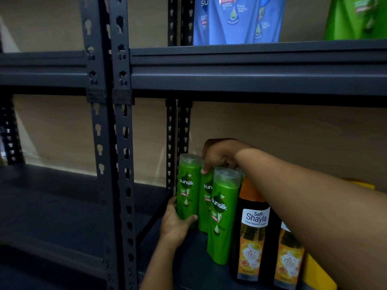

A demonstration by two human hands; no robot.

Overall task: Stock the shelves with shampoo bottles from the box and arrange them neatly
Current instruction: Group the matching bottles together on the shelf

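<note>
Low in the frame's centre, left hand fingers wrap the leftmost green shampoo bottle on the shelf; right hand pinches a neighbour's cap. Likely light, rigid, slick; grip mid-body.

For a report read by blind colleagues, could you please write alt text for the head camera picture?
A person's left hand holds the lower part of a green Sunsilk bottle on a dark metal shelf, while the right hand grips the top of a second green bottle behind. A third green bottle and orange-capped Safi Shayla bottles stand alongside; blue bottles sit above.
</note>
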